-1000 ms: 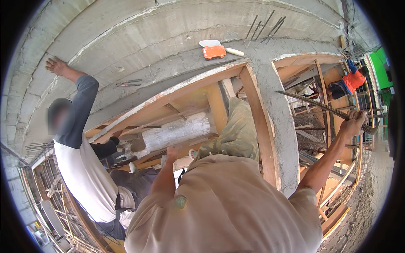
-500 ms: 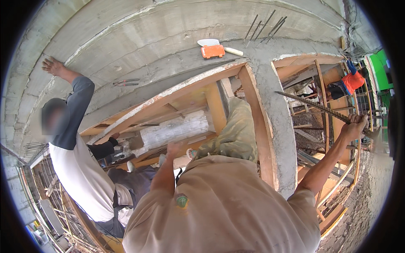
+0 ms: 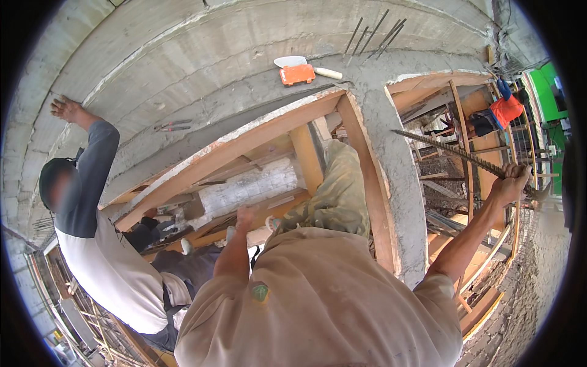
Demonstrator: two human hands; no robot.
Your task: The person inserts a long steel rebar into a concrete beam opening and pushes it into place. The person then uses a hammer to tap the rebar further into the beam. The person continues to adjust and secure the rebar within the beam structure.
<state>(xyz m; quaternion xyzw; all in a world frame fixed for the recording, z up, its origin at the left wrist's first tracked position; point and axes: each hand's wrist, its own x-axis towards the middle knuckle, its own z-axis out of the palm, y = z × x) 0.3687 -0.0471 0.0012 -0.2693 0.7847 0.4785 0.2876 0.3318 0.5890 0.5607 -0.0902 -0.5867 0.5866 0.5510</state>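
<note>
My right hand (image 3: pixel 512 185) is raised at the right, fingers wrapped round a long ribbed steel bar (image 3: pixel 449 148). The bar slants from the hand up and left across the concrete beam, and a curved metal end shows just beyond my fist. My left hand (image 3: pixel 246 216) hangs low in front of my body, over the timber-framed opening. It is small and blurred, its fingers mostly hidden. Farther off, on the concrete ledge, lie an orange plastic case (image 3: pixel 297 74), a trowel (image 3: pixel 290 62) with a pale handle, and a pair of pliers (image 3: pixel 173 126).
At the left a co-worker (image 3: pixel 104 263) leans with one hand on the concrete wall. Another person in orange (image 3: pixel 506 112) is at the far right. Several rebar stubs (image 3: pixel 374 37) stick up from the ledge. Timber formwork (image 3: pixel 370 177) edges open gaps beside the concrete beam (image 3: pixel 406 183).
The whole view has shifted slightly, so the ledge and its tools sit farther left. The co-worker's head has moved left and down. My right hand keeps hold of the steel bar.
</note>
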